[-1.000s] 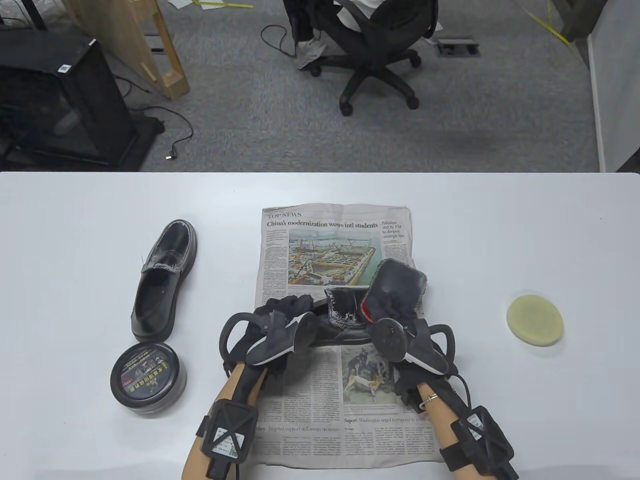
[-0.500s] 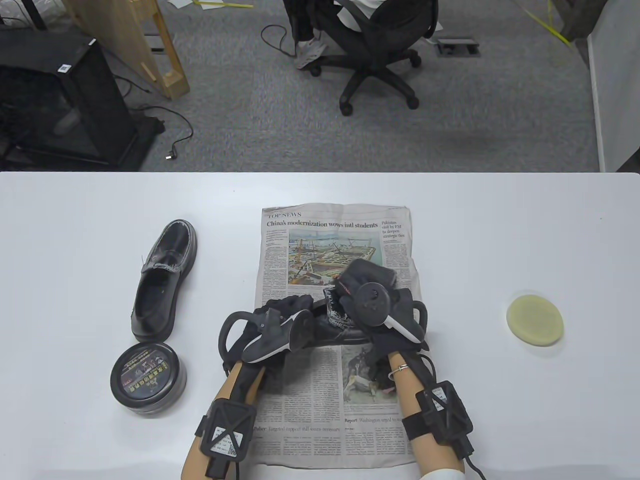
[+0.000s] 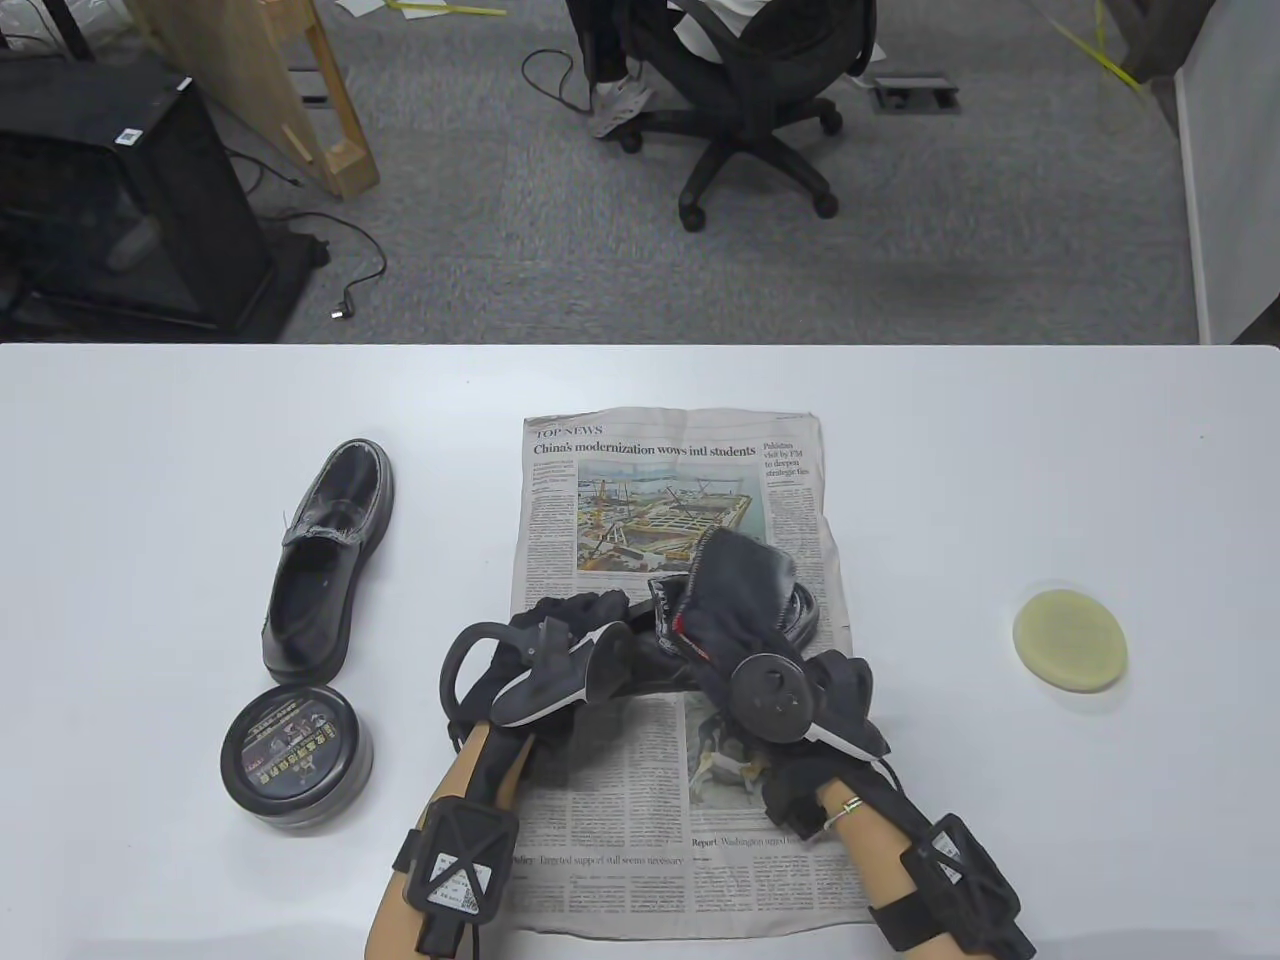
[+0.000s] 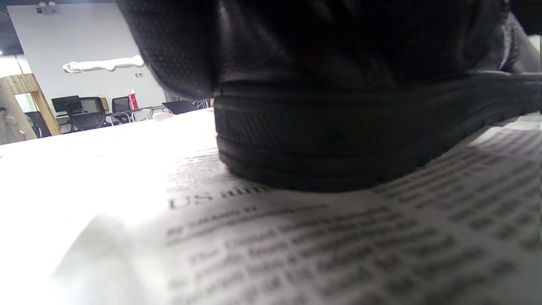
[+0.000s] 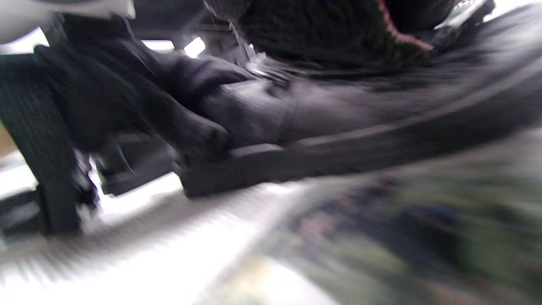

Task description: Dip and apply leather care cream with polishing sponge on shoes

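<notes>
A black shoe lies across the newspaper. My left hand grips its heel end and holds it down. My right hand holds a black polishing pad with a red edge and presses it on the shoe's toe end. The left wrist view shows the shoe's sole on the newsprint. The blurred right wrist view shows the shoe's side, the pad above it, and the left hand's fingers on the heel. The closed cream tin stands at the near left.
A second black shoe stands at the left, just behind the tin. A round yellow sponge lies on the white table at the right. The table's far edge gives onto carpet and an office chair.
My right hand swept the pad away from me and leftward over the shoe, then drew back toward me along its toe. My left hand and the shoe stayed put.
</notes>
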`<action>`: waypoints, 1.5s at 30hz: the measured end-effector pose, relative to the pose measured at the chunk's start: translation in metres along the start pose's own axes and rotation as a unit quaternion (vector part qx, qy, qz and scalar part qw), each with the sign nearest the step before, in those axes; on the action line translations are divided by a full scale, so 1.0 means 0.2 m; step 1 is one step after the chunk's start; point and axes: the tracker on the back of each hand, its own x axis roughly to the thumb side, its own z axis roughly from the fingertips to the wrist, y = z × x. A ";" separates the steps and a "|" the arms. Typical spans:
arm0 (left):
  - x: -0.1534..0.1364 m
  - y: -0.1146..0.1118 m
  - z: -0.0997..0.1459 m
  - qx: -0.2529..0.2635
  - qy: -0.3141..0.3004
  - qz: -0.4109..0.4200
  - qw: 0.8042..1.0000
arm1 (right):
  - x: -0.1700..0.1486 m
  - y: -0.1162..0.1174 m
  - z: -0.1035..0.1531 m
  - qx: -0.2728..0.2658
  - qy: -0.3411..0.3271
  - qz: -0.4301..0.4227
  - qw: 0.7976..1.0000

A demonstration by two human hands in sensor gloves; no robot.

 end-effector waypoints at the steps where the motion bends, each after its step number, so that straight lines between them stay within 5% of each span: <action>1: 0.00 0.00 0.00 0.001 0.000 0.000 1.000 | 0.03 0.00 -0.05 -0.004 0.001 -0.010 1.000; 9: -0.01 -0.01 0.00 0.005 0.002 0.009 1.000 | -0.07 -0.01 -0.26 -0.017 0.096 0.103 0.990; 15: -0.01 -0.01 0.01 0.005 0.007 0.008 1.000 | -0.21 -0.06 -0.09 0.032 0.101 0.157 0.982; 22: -0.01 0.00 -0.01 -0.009 0.000 0.008 1.000 | -0.06 0.02 0.09 0.039 0.008 0.109 0.993; 26: -0.01 0.00 -0.01 -0.013 -0.004 0.013 1.000 | 0.05 0.03 -0.04 0.036 -0.015 0.009 0.999; 33: -0.02 -0.01 0.00 -0.004 -0.001 0.019 1.000 | -0.04 0.04 -0.26 0.054 0.087 0.051 0.993; 38: -0.02 -0.01 0.00 -0.001 0.003 0.019 1.000 | -0.24 -0.02 -0.16 0.064 0.142 0.117 0.981; 45: -0.01 -0.01 0.00 -0.002 0.005 0.013 1.000 | -0.20 -0.01 0.09 0.090 0.060 0.159 0.981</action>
